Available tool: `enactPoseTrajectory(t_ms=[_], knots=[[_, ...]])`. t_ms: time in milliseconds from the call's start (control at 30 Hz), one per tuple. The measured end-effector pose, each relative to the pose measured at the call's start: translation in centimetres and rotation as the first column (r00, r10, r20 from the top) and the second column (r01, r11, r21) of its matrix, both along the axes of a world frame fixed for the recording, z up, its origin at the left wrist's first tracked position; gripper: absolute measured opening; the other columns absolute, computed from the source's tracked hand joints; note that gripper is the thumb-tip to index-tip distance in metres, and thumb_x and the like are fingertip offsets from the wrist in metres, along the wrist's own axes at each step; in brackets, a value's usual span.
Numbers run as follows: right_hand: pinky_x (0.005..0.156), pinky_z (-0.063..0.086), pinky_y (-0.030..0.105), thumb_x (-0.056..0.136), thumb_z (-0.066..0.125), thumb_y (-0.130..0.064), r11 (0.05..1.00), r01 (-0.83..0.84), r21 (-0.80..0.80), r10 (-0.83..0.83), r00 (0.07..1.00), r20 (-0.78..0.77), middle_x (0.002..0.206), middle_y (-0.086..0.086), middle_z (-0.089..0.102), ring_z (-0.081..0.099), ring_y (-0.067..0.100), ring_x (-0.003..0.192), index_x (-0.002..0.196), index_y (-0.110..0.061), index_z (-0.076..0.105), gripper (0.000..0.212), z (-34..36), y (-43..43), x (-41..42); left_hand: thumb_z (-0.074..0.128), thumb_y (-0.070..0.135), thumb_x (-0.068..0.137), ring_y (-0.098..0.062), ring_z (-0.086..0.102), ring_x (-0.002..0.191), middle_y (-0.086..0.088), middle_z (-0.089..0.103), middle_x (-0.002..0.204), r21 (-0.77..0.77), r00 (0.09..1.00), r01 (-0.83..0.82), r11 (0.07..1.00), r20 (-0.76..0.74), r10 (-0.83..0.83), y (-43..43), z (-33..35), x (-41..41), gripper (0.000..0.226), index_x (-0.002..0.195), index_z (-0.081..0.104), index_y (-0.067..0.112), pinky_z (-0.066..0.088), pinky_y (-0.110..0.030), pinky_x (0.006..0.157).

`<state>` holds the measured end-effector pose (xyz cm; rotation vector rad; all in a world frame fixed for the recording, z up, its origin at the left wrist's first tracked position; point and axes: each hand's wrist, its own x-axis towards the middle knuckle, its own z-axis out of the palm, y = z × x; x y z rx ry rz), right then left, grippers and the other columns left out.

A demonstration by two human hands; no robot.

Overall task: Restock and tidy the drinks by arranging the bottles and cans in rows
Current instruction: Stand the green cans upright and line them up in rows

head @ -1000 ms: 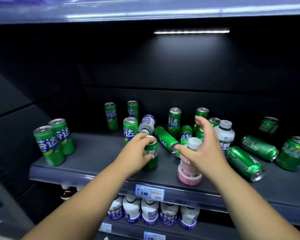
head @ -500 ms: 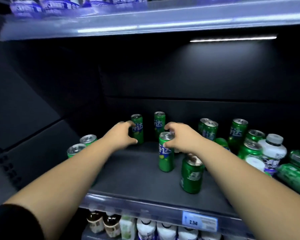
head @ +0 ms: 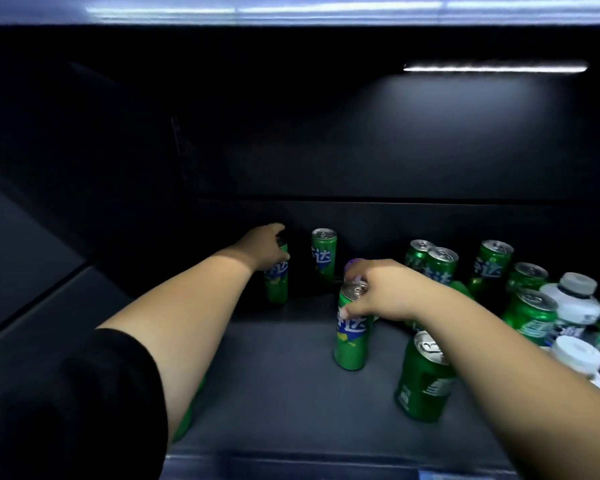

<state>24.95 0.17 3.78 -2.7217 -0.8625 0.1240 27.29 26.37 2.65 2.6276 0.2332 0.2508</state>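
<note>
Dark shelf (head: 284,393): left hand (head: 262,247) grasps rear can (head: 277,284); right hand (head: 381,292) pinches centre can (head: 352,336) by its rim; stout can (head: 421,386) stands just beneath right forearm.

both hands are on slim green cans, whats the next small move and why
Probably slide the front slim can, gripped at its top by the right hand, back toward the back can to line up in front of it. It stands alone mid-shelf, while the left hand holds the corner can beside that back can at the rear, so a row seems to start there.
</note>
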Motion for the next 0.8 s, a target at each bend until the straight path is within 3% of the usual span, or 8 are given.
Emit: enactPoseTrajectory(t_ms=[133,267,433,533,667,800], knots=[[0.091,0.051,0.029,0.073,0.079,-0.052,1.0,0.011,0.014,-0.011,1.0,-0.002,0.12,-0.004,0.06,0.06,0.016,0.106,0.128,-0.026,0.062,0.064,0.4,-0.7,-0.4,0.08,0.015,0.08,-0.024,0.06,0.117,-0.01,0.063,0.129,0.032,1.0,0.017,0.999,0.011,-0.017,-0.1,0.0,0.3,0.058,0.133,0.057,0.01,0.044,-0.025,0.091],[0.082,0.057,0.034,0.071,0.08,-0.051,0.997,-0.009,0.075,0.011,1.0,-0.025,0.115,-0.003,0.064,0.067,0.016,0.091,0.12,-0.027,0.065,0.057,0.2,-1.0,-0.5,0.086,0.017,0.073,-0.018,0.062,0.1,-0.005,0.067,0.115,0.064,0.999,0.05,0.997,-0.014,-0.05,0.0,0.5,-1.4,0.056,0.124,0.062,0.015,0.047,-0.026,0.084],[0.078,0.058,0.034,0.066,0.081,-0.047,0.987,-0.085,0.134,0.087,0.996,-0.015,0.113,-0.005,0.066,0.066,0.014,0.091,0.113,-0.03,0.066,0.053,0.1,-0.8,-0.9,0.087,0.021,0.072,-0.019,0.063,0.105,-0.003,0.065,0.119,0.118,0.986,0.074,0.99,-0.155,-0.055,-0.6,2.2,-5.8,0.06,0.127,0.061,0.019,0.05,-0.028,0.09],[0.083,0.051,0.028,0.067,0.083,-0.042,0.977,-0.139,0.16,0.143,0.989,-0.02,0.112,-0.01,0.064,0.064,0.015,0.099,0.126,-0.027,0.061,0.064,-0.1,-0.3,-1.7,0.085,0.02,0.073,-0.019,0.062,0.11,-0.004,0.065,0.124,0.18,0.977,0.105,0.978,-0.205,-0.067,-0.9,2.7,-9.4,0.061,0.129,0.061,0.016,0.047,-0.024,0.091],[0.073,0.052,0.029,0.068,0.085,-0.033,0.941,-0.223,0.254,0.247,0.967,-0.064,0.097,-0.008,0.068,0.061,0.008,0.078,0.123,-0.028,0.056,0.062,-0.5,0.8,-3.6,0.088,0.02,0.07,-0.011,0.06,0.107,0.001,0.066,0.123,0.199,0.985,0.101,0.975,-0.16,-0.07,-1.5,2.9,-14.6,0.061,0.126,0.064,0.015,0.041,-0.018,0.088],[0.064,0.046,0.021,0.074,0.084,-0.022,0.908,-0.275,0.316,0.319,0.943,-0.096,0.099,-0.007,0.067,0.057,0.001,0.07,0.12,-0.027,0.052,0.056,-0.7,2.0,-6.4,0.088,0.019,0.069,-0.006,0.059,0.1,0.007,0.067,0.117,0.189,0.975,0.129,0.973,-0.202,-0.09,-1.8,3.3,-18.4,0.062,0.126,0.065,0.019,0.04,-0.017,0.085]])
